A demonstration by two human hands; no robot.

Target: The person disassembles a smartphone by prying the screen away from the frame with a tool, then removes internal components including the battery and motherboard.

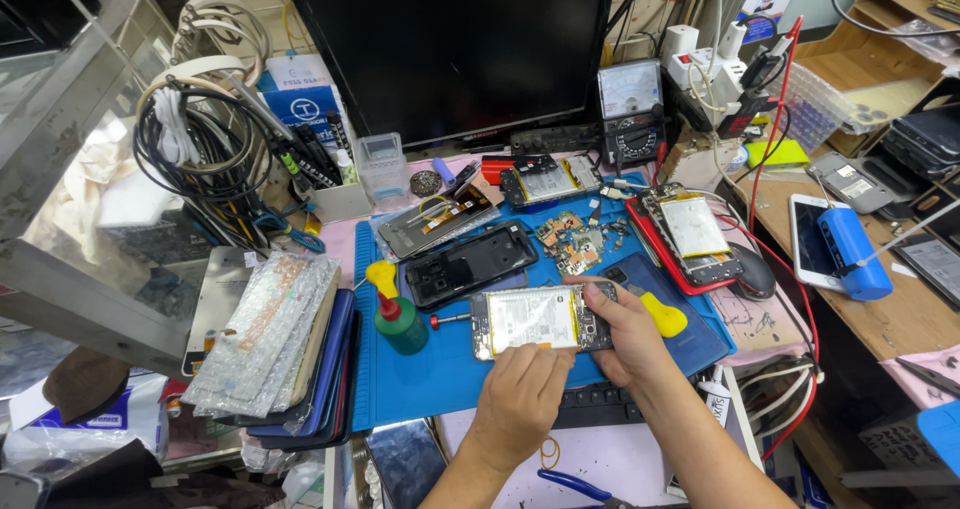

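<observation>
Opened phone (543, 319), battery side up, lies on the blue mat (440, 379) at table centre. Right hand (625, 337) clamps its 3 o'clock end (steadying it); left hand (520, 399) presses closed fingertips along its 6 o'clock edge. Green bottle (401, 324) stands at 9 o'clock.

A large dark monitor (450, 49) stands behind the mat. A blue-and-white box (305, 94) sits to its left; a bubble-wrapped package (265, 334) lies front-left.

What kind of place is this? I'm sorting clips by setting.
Most likely a phone repair bench. Both hands, left hand and right hand, work on an opened phone on a blue work mat, with loose circuit boards and an analog multimeter behind.
</observation>
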